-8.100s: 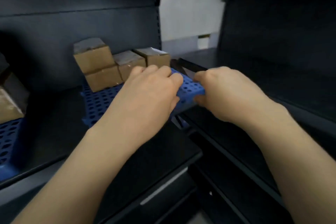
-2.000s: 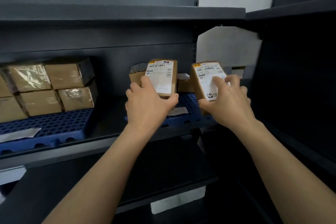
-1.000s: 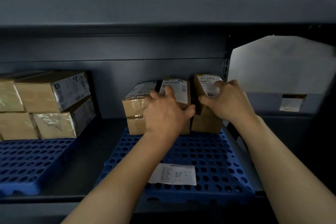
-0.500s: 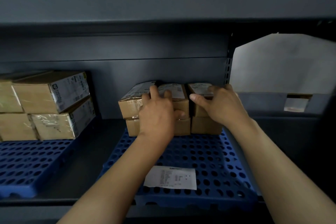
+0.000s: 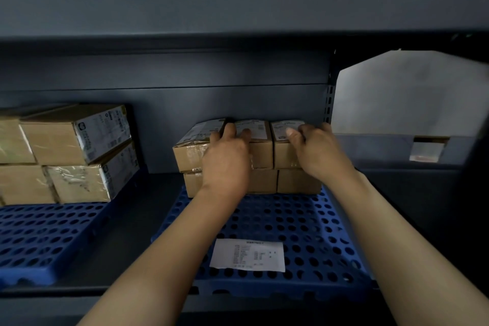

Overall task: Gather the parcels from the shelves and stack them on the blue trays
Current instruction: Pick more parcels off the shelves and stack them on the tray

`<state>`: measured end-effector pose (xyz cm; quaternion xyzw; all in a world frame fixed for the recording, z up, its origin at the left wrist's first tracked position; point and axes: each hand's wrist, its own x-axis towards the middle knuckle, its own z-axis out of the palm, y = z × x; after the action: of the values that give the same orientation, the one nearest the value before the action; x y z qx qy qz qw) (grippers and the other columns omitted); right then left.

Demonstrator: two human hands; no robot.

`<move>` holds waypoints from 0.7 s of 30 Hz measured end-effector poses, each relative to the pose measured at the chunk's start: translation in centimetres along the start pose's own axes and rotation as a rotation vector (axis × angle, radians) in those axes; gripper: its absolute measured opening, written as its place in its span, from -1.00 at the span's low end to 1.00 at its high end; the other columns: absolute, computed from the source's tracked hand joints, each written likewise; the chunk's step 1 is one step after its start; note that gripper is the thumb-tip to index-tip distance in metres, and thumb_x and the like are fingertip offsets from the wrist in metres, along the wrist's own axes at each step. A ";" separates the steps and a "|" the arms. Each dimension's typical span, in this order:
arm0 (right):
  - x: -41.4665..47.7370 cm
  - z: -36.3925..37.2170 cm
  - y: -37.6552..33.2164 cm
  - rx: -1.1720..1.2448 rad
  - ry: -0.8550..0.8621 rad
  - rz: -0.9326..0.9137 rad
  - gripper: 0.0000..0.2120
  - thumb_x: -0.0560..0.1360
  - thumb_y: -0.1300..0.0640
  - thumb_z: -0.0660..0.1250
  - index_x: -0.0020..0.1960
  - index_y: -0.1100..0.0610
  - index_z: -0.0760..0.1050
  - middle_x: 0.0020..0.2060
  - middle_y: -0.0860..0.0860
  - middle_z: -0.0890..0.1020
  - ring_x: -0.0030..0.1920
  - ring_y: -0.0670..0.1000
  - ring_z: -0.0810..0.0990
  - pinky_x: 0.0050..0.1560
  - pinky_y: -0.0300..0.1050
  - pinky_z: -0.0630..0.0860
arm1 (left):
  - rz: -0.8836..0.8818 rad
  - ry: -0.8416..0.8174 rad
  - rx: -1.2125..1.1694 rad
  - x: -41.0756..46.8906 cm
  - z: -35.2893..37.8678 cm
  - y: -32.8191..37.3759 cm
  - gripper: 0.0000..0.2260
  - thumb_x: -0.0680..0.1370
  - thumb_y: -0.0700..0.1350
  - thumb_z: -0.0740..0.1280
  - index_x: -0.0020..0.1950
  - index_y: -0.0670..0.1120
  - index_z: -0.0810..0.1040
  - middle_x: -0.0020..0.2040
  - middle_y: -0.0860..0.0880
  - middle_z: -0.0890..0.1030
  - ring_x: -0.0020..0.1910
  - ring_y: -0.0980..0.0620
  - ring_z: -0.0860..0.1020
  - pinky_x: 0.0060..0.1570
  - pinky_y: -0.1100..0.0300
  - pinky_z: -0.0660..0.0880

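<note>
While both hands are up at the parcel stack [image 5: 190,159], they're apart, one box each. The left hand [image 5: 227,161] is bent over the top front edge of the middle top parcel [image 5: 261,152], and the right hand [image 5: 317,151] has its fingers curled on the right top parcel [image 5: 283,155] just beside it. The stack is two layers high, three across, at the back of the blue tray [image 5: 304,219]. A white paper slip [image 5: 248,255] lies near the tray's front. Off to the left, a second blue tray [image 5: 39,241] carries bigger taped parcels [image 5: 71,151] on the same grey shelf [image 5: 127,219].
</note>
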<state>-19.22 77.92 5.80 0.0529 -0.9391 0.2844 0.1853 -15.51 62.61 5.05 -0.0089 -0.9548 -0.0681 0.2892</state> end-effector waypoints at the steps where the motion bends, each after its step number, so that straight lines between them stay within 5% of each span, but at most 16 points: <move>1: -0.1 -0.1 0.0 0.004 0.007 -0.005 -0.50 0.62 -0.12 0.00 0.33 0.22 0.38 0.26 0.23 0.38 0.26 0.23 0.39 0.25 0.00 0.35 | -0.003 0.014 -0.012 -0.1 0.0 0.0 -0.63 0.57 -0.16 0.24 0.38 -0.06 0.34 0.28 -0.10 0.36 0.21 -0.14 0.36 -0.05 0.09 0.45; 14: -2.0 -1.1 -0.6 -0.028 0.167 -0.088 -0.56 0.62 -0.01 0.09 0.39 0.23 0.33 0.26 0.25 0.40 0.24 0.27 0.41 0.23 0.09 0.41 | -0.029 0.178 -0.121 -1.6 -0.6 -0.8 -0.66 0.50 -0.32 0.32 0.26 -0.20 0.42 0.12 -0.20 0.43 0.05 -0.16 0.48 -0.14 0.06 0.48; 21: -3.5 -2.3 -1.7 -0.055 0.241 -0.201 -0.67 0.60 0.12 0.19 0.31 0.18 0.46 0.19 0.19 0.53 0.19 0.16 0.47 0.11 -0.07 0.44 | 0.173 0.136 -0.154 -3.2 -1.4 0.2 -0.75 0.41 -0.39 0.37 0.06 -0.22 0.55 -0.02 -0.19 0.54 -0.11 -0.18 0.56 -0.25 -0.03 0.57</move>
<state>-14.85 77.80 7.11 0.1068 -0.9075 0.2429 0.3255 -12.05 62.66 4.42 -0.1086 -0.9206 -0.1166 0.3566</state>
